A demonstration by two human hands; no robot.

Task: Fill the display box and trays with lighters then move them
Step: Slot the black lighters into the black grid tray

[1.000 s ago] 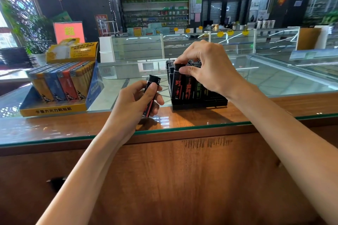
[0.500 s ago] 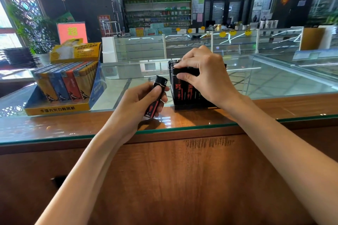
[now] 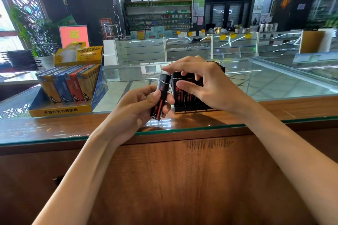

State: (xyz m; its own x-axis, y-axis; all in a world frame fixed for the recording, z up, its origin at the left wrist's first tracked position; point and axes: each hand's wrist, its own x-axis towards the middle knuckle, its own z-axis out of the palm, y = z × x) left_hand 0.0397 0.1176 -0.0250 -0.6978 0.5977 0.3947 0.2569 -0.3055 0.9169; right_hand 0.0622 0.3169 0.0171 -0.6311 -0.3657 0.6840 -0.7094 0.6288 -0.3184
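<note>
Gripped by curled fingers of left hand (image 3: 139, 107): black lighter (image 3: 161, 97) — long axis near upright, top tilted slightly right, just left of black tray (image 3: 193, 109) on counter (image 3: 54, 128). Right hand (image 3: 204, 86) held loosely spread over tray front, nothing pinched — nearer to tray. Free slot not seen.

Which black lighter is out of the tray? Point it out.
The black lighter gripped in the left hand, held beside the black tray; the other lighters stand slotted in it.

Glass counter (image 3: 54, 129) bears display box (image 3: 60, 112), black tray (image 3: 193, 110).
</note>
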